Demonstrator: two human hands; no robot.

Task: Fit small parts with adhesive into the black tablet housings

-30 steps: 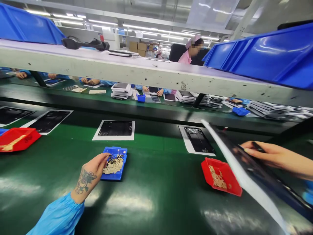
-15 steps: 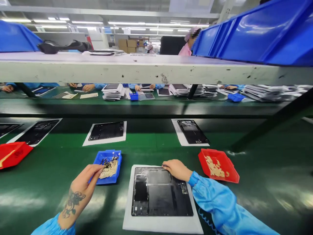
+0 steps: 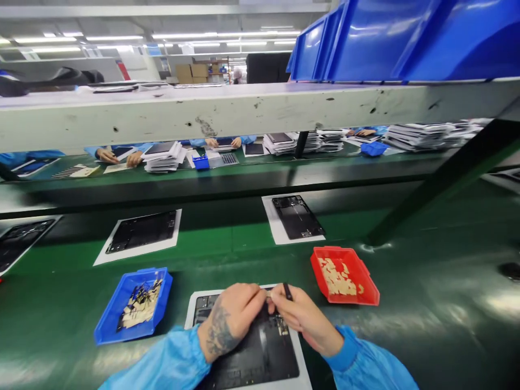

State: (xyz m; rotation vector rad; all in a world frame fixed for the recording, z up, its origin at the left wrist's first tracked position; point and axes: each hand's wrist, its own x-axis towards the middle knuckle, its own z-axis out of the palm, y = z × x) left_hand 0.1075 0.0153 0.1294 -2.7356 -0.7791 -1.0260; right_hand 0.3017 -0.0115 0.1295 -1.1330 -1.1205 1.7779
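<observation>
An opened black tablet (image 3: 260, 352) lies on a white sheet (image 3: 305, 374) in front of me. Over its upper part, my left hand (image 3: 233, 319) is closed in a pinch, and a small beige piece (image 3: 268, 293) shows at its fingertips. Facing it, my right hand (image 3: 303, 314) is closed around a slim black tool (image 3: 287, 291), whose end sticks up above the fingers; its tip is hidden. The two hands' fingertips meet or nearly meet. To the left stands a blue bin (image 3: 101, 319) with beige and black strips.
A red bin (image 3: 368, 284) of beige pieces stands right of the tablet. Further tablets on sheets (image 3: 298, 216) lie behind. A pale shelf (image 3: 244, 116) with large blue bins (image 3: 374, 43) crosses above, a dark post (image 3: 439, 184) slants at right, and co-workers' hands (image 3: 117, 157) show beyond.
My left hand has moved from the blue bin to the tablet, meeting the right hand. My right hand has turned, and the black tool now shows upright. The view has shifted.
</observation>
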